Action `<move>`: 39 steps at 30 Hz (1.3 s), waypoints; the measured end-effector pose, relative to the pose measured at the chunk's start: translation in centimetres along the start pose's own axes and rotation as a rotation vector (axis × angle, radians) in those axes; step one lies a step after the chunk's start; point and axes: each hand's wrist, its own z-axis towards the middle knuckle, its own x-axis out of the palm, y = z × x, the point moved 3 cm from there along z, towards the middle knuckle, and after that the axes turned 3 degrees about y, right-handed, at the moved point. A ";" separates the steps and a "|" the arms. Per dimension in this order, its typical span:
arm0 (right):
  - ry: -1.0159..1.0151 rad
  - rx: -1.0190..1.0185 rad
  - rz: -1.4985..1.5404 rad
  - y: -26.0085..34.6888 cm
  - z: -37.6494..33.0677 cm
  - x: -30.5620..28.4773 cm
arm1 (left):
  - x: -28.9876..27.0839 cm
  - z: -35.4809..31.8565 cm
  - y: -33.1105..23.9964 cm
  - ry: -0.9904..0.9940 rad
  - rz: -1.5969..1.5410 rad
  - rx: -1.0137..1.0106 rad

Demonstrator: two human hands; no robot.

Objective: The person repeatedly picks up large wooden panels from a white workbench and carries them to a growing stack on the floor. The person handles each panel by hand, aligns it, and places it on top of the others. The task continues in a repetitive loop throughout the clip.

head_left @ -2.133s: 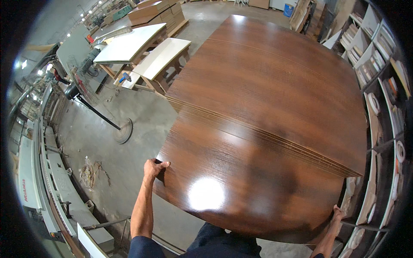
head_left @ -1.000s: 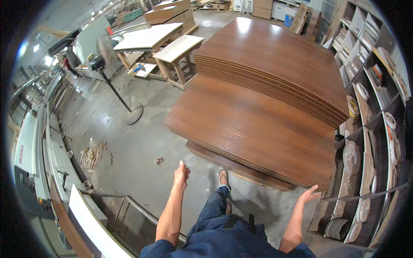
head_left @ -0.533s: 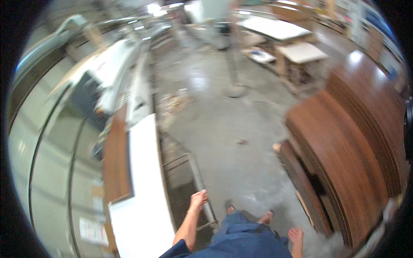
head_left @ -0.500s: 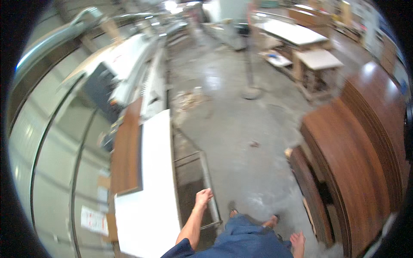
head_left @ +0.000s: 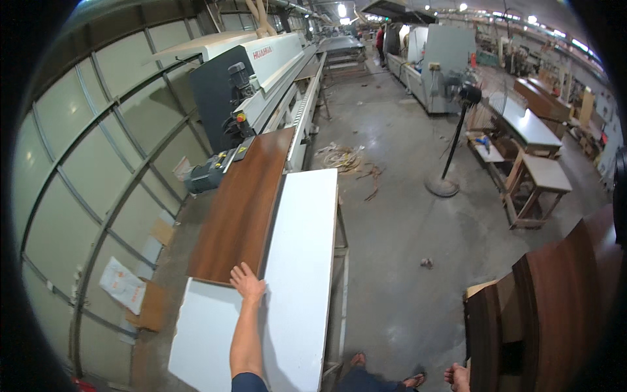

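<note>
A long brown wood-grain panel (head_left: 245, 202) lies on a white-topped table (head_left: 300, 261) at the left, its far part reaching the end of a long white machine. My left hand (head_left: 247, 281) rests on the panel's near right corner, fingers spread and laid over its edge, not wrapped round it. Low at the right, my right hand (head_left: 457, 377) hangs beside a stack of dark brown panels (head_left: 568, 300). Its fingers are loosely bent with nothing visible in them, and the lower frame edge cuts off part of it.
The white machine (head_left: 277, 55) runs away at the far left, with a grey motor (head_left: 206, 178) by the panel. A stand fan (head_left: 442, 187) and a small wooden stool-like table (head_left: 545, 175) stand at the right. Pale scraps (head_left: 339, 157) litter the floor; a cardboard box (head_left: 151, 307) sits by the wall.
My left hand has moved forward from beside the table, where it was curled, onto the panel's near corner and opened. My view has swung up and left; the right hand stays low.
</note>
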 end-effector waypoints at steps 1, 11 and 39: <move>-0.005 -0.034 -0.139 2.0 -0.4 1.3 | 0.8 0.8 0.2 0.064 0.026 -0.004; 0.247 -0.390 -0.362 14.0 -4.6 18.5 | 2.6 -3.4 -3.0 0.122 0.131 0.151; 0.530 -0.117 0.617 12.2 -8.3 16.6 | 4.5 -36.1 -3.7 0.115 -0.391 0.034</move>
